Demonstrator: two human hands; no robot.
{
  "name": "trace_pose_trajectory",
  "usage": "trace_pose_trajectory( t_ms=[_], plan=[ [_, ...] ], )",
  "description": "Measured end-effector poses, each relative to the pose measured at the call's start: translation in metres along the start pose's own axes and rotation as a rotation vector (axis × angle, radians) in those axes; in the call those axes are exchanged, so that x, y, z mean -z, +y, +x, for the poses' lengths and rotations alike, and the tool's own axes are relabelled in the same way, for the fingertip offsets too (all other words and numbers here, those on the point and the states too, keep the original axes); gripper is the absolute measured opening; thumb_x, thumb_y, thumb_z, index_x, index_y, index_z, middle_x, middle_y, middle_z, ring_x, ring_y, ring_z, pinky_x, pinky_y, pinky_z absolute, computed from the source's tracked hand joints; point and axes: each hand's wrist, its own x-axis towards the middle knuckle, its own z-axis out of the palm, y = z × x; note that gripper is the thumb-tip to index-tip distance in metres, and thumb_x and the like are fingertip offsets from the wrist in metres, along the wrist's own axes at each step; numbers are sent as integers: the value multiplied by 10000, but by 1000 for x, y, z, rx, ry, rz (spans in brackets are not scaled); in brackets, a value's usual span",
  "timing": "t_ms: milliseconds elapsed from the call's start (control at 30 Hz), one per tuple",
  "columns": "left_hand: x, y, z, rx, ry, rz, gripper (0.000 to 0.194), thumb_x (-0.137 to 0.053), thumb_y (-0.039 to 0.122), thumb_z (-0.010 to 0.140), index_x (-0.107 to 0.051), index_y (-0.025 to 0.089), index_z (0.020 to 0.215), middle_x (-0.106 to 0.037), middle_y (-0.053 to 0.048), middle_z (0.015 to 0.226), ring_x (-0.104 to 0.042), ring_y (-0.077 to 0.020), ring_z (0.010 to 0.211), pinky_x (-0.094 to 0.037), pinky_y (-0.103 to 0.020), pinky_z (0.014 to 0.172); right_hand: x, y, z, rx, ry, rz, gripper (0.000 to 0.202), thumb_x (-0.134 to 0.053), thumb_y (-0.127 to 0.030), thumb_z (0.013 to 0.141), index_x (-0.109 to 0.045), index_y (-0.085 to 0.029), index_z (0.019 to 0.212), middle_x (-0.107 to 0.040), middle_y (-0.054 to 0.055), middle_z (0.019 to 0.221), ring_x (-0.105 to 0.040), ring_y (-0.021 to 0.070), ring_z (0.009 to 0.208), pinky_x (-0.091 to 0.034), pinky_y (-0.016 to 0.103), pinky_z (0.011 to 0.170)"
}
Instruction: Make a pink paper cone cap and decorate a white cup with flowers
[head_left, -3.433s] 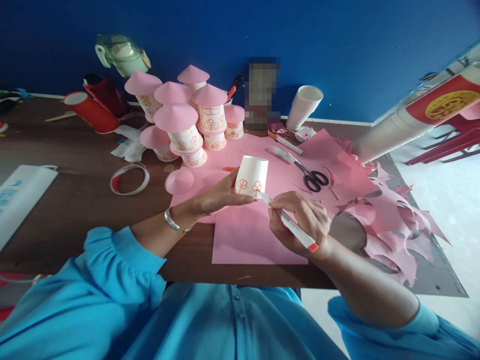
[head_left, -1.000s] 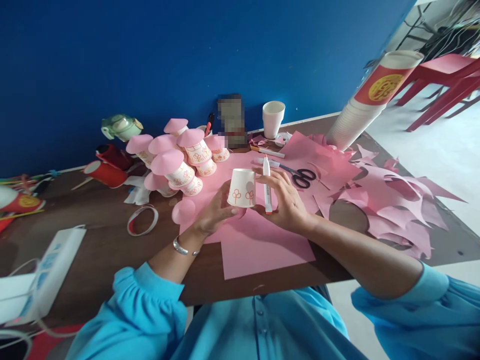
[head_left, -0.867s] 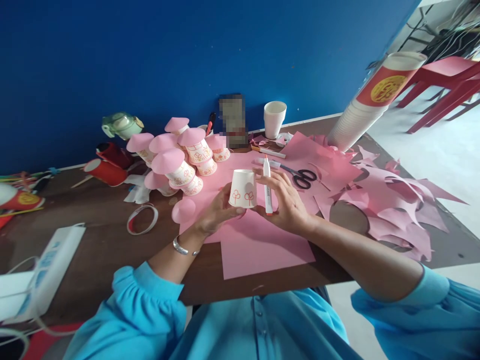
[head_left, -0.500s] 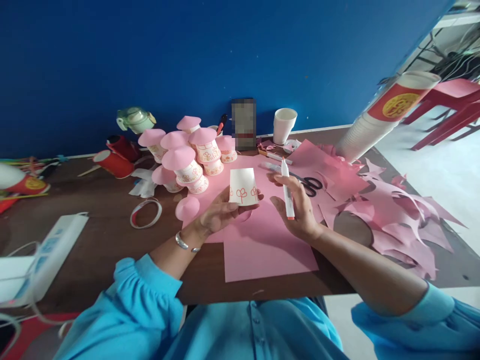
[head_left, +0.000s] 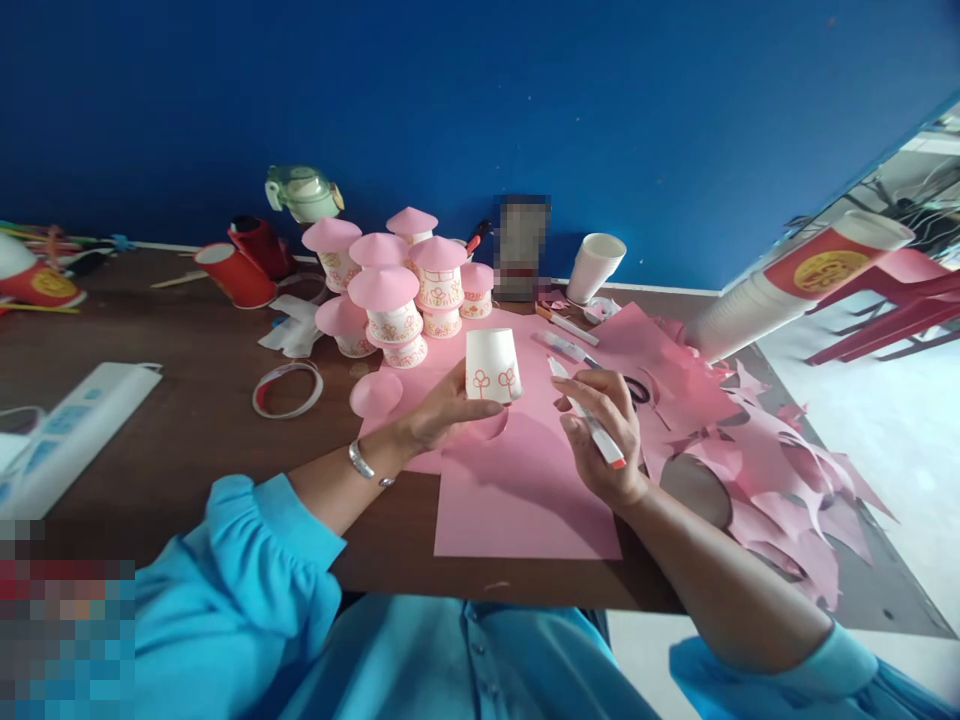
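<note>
My left hand (head_left: 450, 408) holds a small white paper cup (head_left: 491, 355) upside down, with orange-red flowers drawn around its lower part. To its right, my right hand (head_left: 604, 435) grips a white marker (head_left: 592, 420) with an orange end, slanting, apart from the cup. Both hands are above pink paper sheets (head_left: 525, 515). Behind my left hand stand several decorated cups with pink cone roofs (head_left: 384, 290), some stacked in two levels. A loose pink cone (head_left: 376, 396) lies near my left wrist.
Pink paper scraps (head_left: 780, 480) and a tall cup stack (head_left: 795, 285) lie right. Scissors (head_left: 637, 390) are partly behind my right hand. Left are a tape roll (head_left: 288, 390), red cups (head_left: 236, 275) and a power strip (head_left: 82, 435). White cups (head_left: 596, 268) stand by the wall.
The cup in my left hand has turned, so its drawn flowers sit differently. The marker in my right hand has tipped from nearly upright to a slant. The camera view has shifted slightly.
</note>
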Motion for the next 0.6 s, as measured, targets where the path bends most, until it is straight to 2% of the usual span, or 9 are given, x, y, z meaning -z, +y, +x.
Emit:
trace_pose_trajectory(
  t_ms=[200, 400, 500, 600],
  plan=[
    [3, 0, -1, 7, 22, 193, 494, -876, 345, 751, -613, 200, 1144, -666, -48, 1051, -610, -225, 992, -474, -352, 847, 0, -3, 4, 37, 15, -16, 337, -503, -305, 1050, -623, -283, 1364, -581, 73, 1052, -644, 191, 825, -590, 400, 769],
    [4, -3, 1, -11, 40, 232, 529, -885, 353, 745, -593, 213, 1164, -649, -43, 1034, -600, -216, 959, -481, -339, 809, -1, -2, 4, 51, 11, -71, 321, -530, -132, 1004, -627, -273, 1277, -627, 59, 986, -643, 200, 847, -573, 378, 769],
    [3, -3, 2, -25, 56, 227, 527, -892, 365, 738, -601, 211, 1150, -652, -37, 1024, -603, -213, 966, -486, -349, 844, -4, 4, 2, 34, -64, -147, 379, -523, -94, 996, -589, -281, 1318, -635, 63, 998, -647, 200, 846, -573, 356, 744],
    [3, -4, 2, -38, 100, 208, 606, -903, 362, 728, -576, 224, 1219, -663, -41, 1070, -613, -217, 1004, -492, -354, 877, -8, 13, -1, -15, -192, -299, 494, -469, -96, 996, -494, -281, 1452, -624, 112, 1100, -662, 245, 945, -591, 377, 742]
  ],
)
